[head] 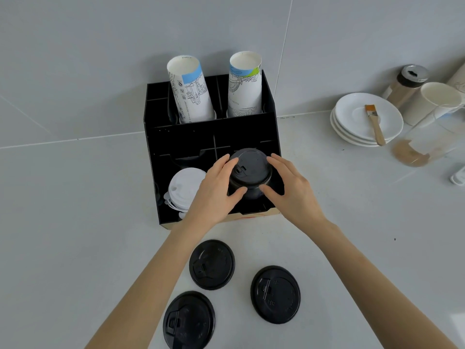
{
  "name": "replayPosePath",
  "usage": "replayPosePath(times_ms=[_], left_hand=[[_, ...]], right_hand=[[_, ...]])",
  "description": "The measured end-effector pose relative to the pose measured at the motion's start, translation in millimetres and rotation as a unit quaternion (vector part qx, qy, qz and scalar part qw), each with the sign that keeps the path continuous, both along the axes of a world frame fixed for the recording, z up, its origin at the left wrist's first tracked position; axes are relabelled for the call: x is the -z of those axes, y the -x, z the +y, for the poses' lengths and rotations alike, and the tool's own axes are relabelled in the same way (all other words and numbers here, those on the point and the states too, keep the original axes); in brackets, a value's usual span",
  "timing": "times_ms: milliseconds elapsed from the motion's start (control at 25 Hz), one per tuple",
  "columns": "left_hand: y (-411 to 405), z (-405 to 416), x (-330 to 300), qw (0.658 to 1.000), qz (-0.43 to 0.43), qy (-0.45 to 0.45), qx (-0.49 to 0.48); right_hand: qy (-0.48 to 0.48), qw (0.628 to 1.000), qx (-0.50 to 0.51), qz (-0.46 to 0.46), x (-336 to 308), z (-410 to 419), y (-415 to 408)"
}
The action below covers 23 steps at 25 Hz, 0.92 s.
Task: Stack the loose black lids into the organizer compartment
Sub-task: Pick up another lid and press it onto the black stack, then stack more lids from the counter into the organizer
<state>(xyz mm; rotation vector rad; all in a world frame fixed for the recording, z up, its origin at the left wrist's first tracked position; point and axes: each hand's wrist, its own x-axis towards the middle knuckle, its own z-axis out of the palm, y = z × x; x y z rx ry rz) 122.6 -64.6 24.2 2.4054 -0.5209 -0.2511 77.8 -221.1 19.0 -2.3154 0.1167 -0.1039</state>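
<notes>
Smooth grey counter (75, 222), round black lids (212, 264)

Black lids (211, 264) and organizer (161, 137), white lids (185, 187), line-drawn blue-banded white cups (191, 94).

I'm seeing matt black plastic on the stack of lids (249, 172) between my bare hands, same dull sheen on the three loose lids (211, 264) near me. The organizer (161, 137) looks like smooth black board, faintly glossy. White lids (185, 188) at left read as matt plastic. Far back, the cup stacks (191, 94) are printed paper. At right, glossy white saucers (352, 114) carry a wooden-handled brush (376, 127). The counter (75, 222) is smooth, pale, matt.
</notes>
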Motion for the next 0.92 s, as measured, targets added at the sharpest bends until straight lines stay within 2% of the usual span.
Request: replayPosePath(times_ms=[240,440,720,920], left_hand=[[31,16,-3,0.999,-0.03,0.028,0.014],[77,21,13,0.998,0.006,0.018,0.067],[131,22,44,0.976,0.112,-0.095,0.162],[145,16,51,0.963,0.118,-0.135,0.201]], right_hand=[[0.004,1.0,0.003,-0.013,-11,-5,36],[0.009,1.0,-0.009,0.015,2,-5,82],[-0.007,0.995,-0.025,0.095,40,4,151],[-0.029,0.991,-0.018,0.128,54,9,178]])
